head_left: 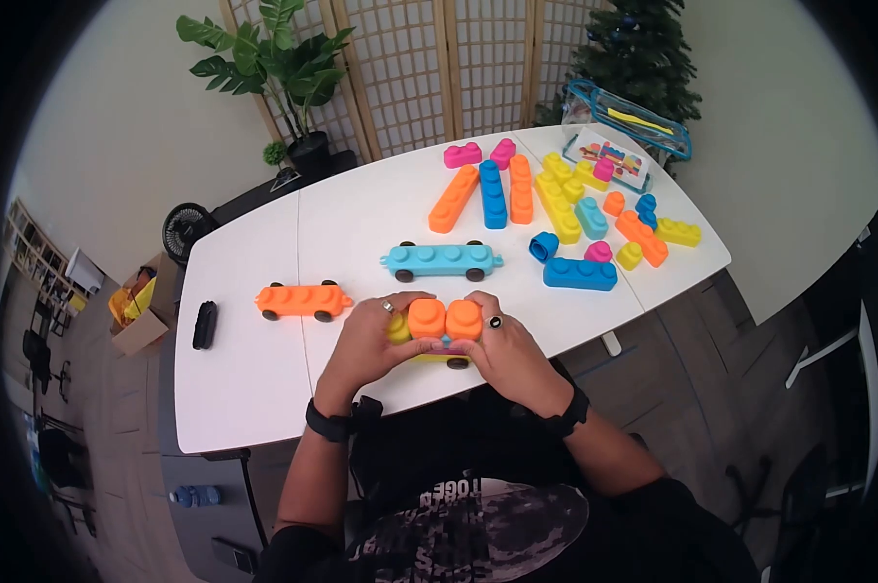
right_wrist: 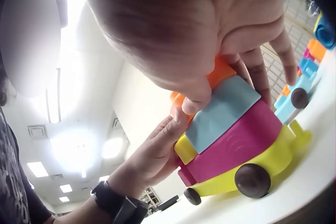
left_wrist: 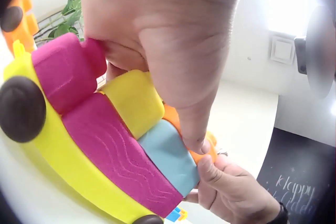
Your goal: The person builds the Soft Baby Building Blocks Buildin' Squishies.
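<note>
Both hands are around a stack on a wheeled yellow base (left_wrist: pixel 73 166) close to the table's near edge. The left hand (head_left: pixel 366 340) curls round its left side and the right hand (head_left: pixel 516 361) round its right, their thumbs meeting at the orange top piece (head_left: pixel 426 319). Under the orange, a light blue block (right_wrist: pixel 223 113) sits on a wavy-patterned magenta block (left_wrist: pixel 121 155). Beside the light blue one is a yellow block (left_wrist: pixel 134 100), and a smaller magenta block (left_wrist: pixel 65 71) stands at the base's end. The far-side fingers are partly hidden.
A light blue wheeled base (head_left: pixel 444 259) stands beyond the hands, with an orange one (head_left: pixel 303 300) to the left. A black object (head_left: pixel 205 325) lies near the left edge. Loose blocks, including a blue one (head_left: pixel 580 274), and a picture card (head_left: pixel 609 158) occupy the right side.
</note>
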Available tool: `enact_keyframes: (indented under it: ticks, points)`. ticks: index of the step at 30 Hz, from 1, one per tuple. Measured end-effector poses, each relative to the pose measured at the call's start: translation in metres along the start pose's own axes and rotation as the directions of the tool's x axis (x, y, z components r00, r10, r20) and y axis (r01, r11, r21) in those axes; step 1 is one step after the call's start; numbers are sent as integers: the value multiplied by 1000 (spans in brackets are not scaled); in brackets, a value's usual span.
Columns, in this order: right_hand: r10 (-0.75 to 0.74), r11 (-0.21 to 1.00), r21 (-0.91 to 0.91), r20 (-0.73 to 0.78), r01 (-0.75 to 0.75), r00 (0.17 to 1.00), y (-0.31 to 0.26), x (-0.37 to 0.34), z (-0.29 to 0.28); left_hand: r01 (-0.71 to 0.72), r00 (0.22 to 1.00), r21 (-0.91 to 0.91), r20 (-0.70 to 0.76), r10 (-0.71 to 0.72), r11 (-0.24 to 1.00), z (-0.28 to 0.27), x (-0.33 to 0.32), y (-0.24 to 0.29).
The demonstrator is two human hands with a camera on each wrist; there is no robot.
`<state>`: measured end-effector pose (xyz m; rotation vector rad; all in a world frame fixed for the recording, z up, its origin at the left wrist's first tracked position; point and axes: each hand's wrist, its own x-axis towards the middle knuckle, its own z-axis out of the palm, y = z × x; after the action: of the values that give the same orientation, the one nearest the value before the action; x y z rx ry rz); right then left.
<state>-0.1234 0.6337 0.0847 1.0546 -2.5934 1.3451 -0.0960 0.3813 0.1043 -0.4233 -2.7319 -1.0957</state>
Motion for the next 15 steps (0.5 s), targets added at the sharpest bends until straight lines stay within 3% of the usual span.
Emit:
enact_keyframes:
  ticks: [2, 8, 11, 12, 15]
  points:
    - [-48, 997, -68, -18, 47, 999, -1, 0, -2, 40, 999, -107, -32, -44, 993, 10, -4, -5]
    - [-2, 999, -38, 1, 2, 1000, -6, 5, -10, 81, 994, -98, -58, -87, 992, 18, -4, -6]
    - [56, 998, 17, 93, -57, 994, -7, 10, -16, 85, 992, -60, -89, -90, 995, 18, -5, -1]
    - [-18, 1000, 10, 39, 18, 999, 0, 10, -11, 83, 991, -49, -101, -88, 995, 18, -5, -1]
    - [24, 1000, -14, 53, -23, 998, -6, 11, -14, 90, 993, -44, -78, -93, 995, 17, -6, -5]
